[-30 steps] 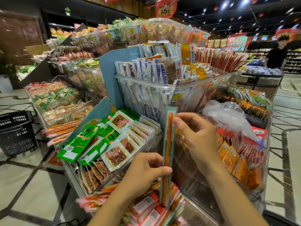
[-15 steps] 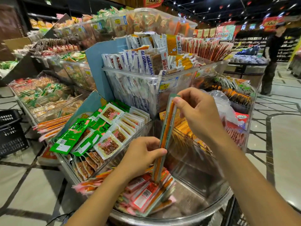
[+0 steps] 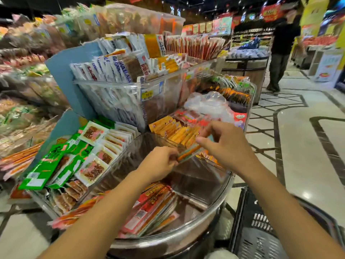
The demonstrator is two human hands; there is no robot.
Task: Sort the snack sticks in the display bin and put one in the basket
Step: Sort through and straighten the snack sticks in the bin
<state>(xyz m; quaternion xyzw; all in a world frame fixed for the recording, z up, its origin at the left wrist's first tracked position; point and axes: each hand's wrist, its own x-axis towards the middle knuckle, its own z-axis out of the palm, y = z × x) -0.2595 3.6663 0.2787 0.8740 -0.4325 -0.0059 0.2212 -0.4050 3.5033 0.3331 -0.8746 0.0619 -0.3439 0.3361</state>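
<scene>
A long orange snack stick in a green-edged wrapper (image 3: 188,155) hangs tilted over the clear curved display bin (image 3: 186,233). My left hand (image 3: 158,163) pinches its lower left end and my right hand (image 3: 224,144) holds its upper right end; the picture is blurred by motion. More red and orange snack sticks (image 3: 149,212) lie piled in the bottom of the bin. A black plastic basket (image 3: 250,225) stands on the floor at the lower right, partly behind my right forearm.
Clear bins of packaged snacks rise in tiers behind: green and white packs (image 3: 82,156) at left, white stick packs (image 3: 119,71) above, orange packs (image 3: 173,131) beside my right hand. A person in dark clothes (image 3: 281,47) stands far right on the tiled aisle floor (image 3: 306,146).
The stick has swung from nearly upright to tilted low over the bin, both hands still on it. The view has turned right, and a black basket now shows at lower right.
</scene>
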